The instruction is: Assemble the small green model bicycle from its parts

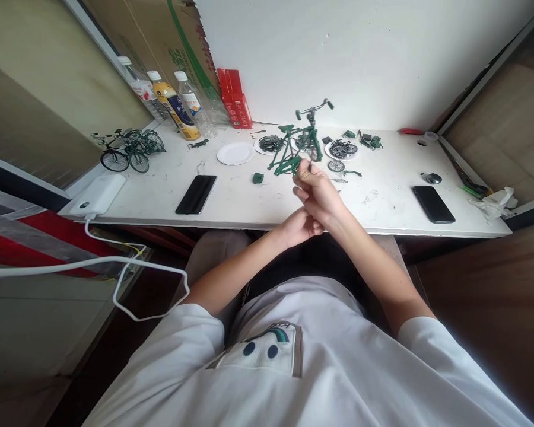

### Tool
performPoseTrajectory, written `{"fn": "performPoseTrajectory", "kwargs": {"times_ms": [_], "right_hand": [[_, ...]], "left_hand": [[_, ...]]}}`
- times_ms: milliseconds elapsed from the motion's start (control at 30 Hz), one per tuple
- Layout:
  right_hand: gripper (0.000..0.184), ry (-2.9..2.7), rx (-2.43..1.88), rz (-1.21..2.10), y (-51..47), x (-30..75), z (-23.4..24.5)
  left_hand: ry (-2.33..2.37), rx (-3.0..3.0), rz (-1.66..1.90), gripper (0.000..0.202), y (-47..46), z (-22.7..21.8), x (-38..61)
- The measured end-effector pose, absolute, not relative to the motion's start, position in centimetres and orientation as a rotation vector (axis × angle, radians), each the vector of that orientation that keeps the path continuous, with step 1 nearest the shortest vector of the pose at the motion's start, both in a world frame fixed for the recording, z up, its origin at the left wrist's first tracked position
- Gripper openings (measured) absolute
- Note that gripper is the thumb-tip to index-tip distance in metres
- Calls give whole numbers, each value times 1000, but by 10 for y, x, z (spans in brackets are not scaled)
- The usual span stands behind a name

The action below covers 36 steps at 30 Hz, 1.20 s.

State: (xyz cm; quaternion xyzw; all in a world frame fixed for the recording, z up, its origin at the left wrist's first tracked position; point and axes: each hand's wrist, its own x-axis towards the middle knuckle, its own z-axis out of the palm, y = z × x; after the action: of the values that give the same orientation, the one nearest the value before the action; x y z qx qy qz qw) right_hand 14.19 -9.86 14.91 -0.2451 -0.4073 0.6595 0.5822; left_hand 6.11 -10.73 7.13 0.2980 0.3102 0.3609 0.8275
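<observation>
My right hand [317,193] is raised over the table's front edge, fingers pinched round the lower part of a green miniature bicycle frame [299,141] with handlebars on top and no wheels. A thin dark tool tip shows at my fingertips. My left hand [299,228] sits just below and behind the right, fingers curled; what it holds is hidden. Loose small wheels [336,165] and green parts [258,178] lie on the white table [382,201] near the frame.
Finished green model bicycles [129,151] stand at the far left. Bottles [173,104], a red box [235,98], white plates [235,153], two black phones [196,194] [433,203], a white power bank [98,196] with a cable and a small round object [433,178] are also on the table.
</observation>
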Motion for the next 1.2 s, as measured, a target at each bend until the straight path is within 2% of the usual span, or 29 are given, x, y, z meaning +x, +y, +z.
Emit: {"fn": "performPoseTrajectory", "kwargs": {"times_ms": [133,233,400,567,800,1200], "right_hand": [[35,-978,-871,1279,-72,173,134],[39,-1004,-1082,1043,-58,189,114],[52,-1137,-1187,773,-49,192,81],[52,-1348,-1278,502,-46,193,67],[41,-1468,-1306,478,-46,194,58],[36,-1555,-1310,522,-45,188,47]], "left_hand": [[677,802,844,29,-90,65,51],[881,910,1025,31,-80,57,44],[1015,1376,1404,39,-74,50,33],[1112,1772,1582,29,-68,48,23],[1136,1966,1462,52,-48,29,17],[1212,1810,1371,43,-32,19,15]]}}
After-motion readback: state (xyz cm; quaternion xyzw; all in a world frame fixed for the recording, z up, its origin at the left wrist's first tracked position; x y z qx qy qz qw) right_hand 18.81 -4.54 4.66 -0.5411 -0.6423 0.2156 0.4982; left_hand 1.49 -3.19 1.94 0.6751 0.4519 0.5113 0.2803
